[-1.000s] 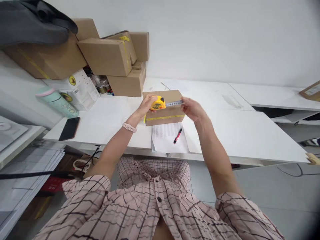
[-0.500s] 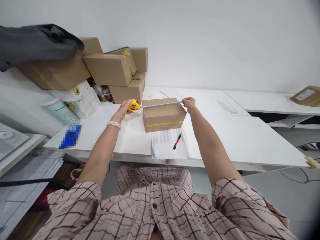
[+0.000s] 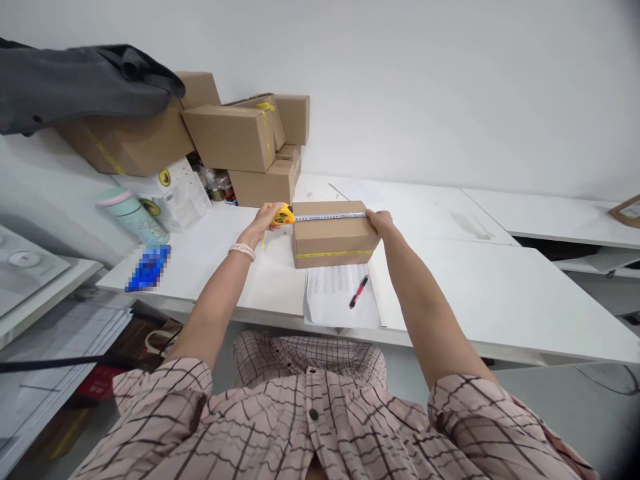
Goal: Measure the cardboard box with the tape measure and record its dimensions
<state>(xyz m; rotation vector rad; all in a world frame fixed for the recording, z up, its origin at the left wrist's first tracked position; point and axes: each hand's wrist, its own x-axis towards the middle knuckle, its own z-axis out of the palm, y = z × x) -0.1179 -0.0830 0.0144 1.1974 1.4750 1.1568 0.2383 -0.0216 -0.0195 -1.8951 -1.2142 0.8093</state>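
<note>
A closed brown cardboard box (image 3: 333, 240) with a yellow printed strip along its front rests on the white table. My left hand (image 3: 265, 219) is closed round a yellow tape measure (image 3: 283, 214) at the box's left edge. Its blade (image 3: 330, 217) runs drawn out across the box top. At the other end, my right hand (image 3: 380, 222) pinches the blade's tip by the right edge of the box. Partly under the box's front lies a printed sheet (image 3: 330, 310), with a red and black pen (image 3: 359, 292) on it.
Several cardboard boxes (image 3: 227, 137) are stacked at the back left, beneath a dark grey cloth (image 3: 90, 87). A mint bottle (image 3: 133, 217) and a blurred blue object (image 3: 149, 268) are on the table's left. Another box (image 3: 627, 212) sits at far right.
The tape blade has come down from slightly tilted to flat on the box top. My right hand has moved in against the box's right edge. The view has shifted slightly.
</note>
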